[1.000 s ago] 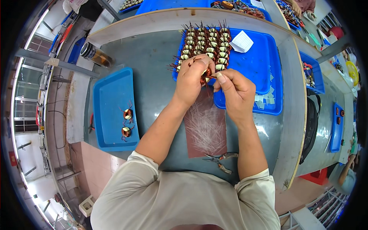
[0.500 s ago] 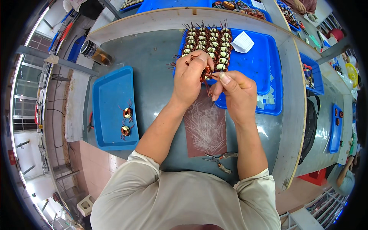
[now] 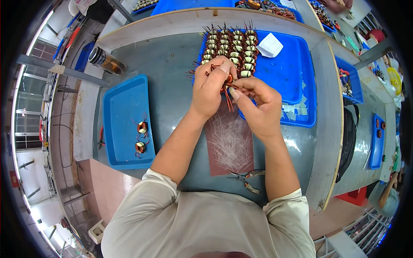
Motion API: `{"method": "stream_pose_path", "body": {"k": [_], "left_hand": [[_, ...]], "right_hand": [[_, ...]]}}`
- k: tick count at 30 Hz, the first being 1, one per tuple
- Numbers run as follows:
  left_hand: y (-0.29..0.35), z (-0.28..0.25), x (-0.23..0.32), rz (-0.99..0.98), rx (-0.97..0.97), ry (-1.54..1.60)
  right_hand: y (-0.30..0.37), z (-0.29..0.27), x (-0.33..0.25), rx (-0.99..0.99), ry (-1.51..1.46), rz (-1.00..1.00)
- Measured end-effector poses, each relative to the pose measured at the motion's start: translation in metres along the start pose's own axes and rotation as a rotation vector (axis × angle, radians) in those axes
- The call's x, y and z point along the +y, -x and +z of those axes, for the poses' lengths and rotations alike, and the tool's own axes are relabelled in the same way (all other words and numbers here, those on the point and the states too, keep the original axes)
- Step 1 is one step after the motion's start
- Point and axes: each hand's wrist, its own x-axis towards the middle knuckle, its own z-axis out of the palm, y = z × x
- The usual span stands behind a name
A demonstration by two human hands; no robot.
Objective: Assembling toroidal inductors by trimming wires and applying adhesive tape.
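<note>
At twelve o'clock from me, above the desk (image 3: pixel 172 56), my left hand (image 3: pixel 209 88) clasps a copper-coloured coil (image 3: pixel 229 79) while my right hand (image 3: pixel 258 105) pinches at its wire leads (image 3: pixel 228 102); tugging too hard could loosen the coil.

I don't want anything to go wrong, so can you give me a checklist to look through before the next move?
1. Left hand has the coil: ok, it is gripped.
2. Right hand has hold of the wires: ok, thumb and finger pinch some; others hang down.
3. Pliers closed: not ok, they lie spread open on the table.
4. Two coils inside the left tray: ok.
5. Every coil in the rows neat: cannot tell, the left hand hides some.
</note>
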Motion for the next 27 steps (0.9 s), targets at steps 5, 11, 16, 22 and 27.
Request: {"method": "stream_pose_path", "body": {"k": [5,11,16,22,27], "left_hand": [[0.0,0.0,-0.005,0.003,-0.021,-0.045],[-0.001,0.001,-0.001,-0.062,-0.091,-0.119],[-0.005,-0.002,-0.007,-0.287,-0.184,0.088],[-0.007,-0.004,-0.009,-0.496,-0.207,0.333],[-0.005,-0.009,-0.012,-0.434,-0.147,0.262]], "right_hand": [[0.0,-0.001,-0.002,0.006,0.157,-0.115],[0.002,-0.004,0.005,0.061,0.214,-0.193],[0.001,-0.009,0.009,0.042,0.171,-0.16],[0.0,-0.011,0.011,-0.011,0.085,-0.081],[-0.001,-0.005,0.005,0.015,0.052,0.013]]}}
